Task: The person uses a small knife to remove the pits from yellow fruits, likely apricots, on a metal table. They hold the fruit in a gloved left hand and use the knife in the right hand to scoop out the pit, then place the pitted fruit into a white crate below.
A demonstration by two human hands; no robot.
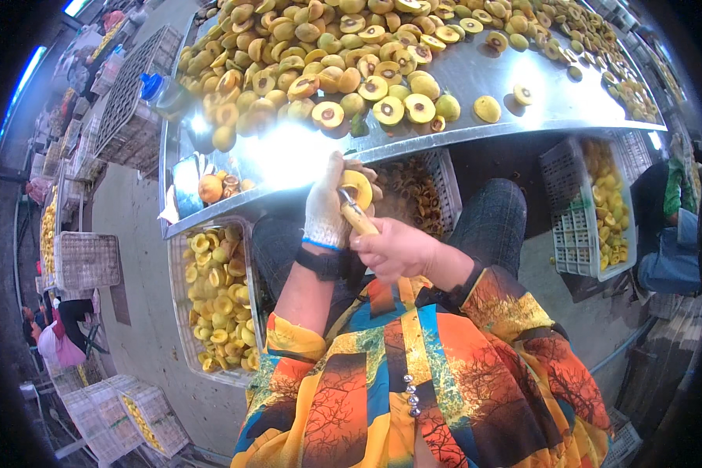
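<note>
My left hand (325, 204), in a white knit glove, cups a halved yellow peach (356, 187) with its cut side facing up. My right hand (398, 248) is bare and closed round the pale handle of a pitting knife (359, 218). The metal tip of that tool meets the cut face of the peach half. Both hands are just off the near edge of a metal table (413, 143), above my lap. A large heap of halved peaches (288, 51) covers the far part of the table, many with brown pits showing.
Below on my left stands a crate (181, 312) of yellow peach halves. Between my knees a crate (444, 187) holds brown pits. Another peach crate (577, 253) is at the right, near a seated person (671, 257). A blue-capped jar (164, 93) stands at the table's left edge.
</note>
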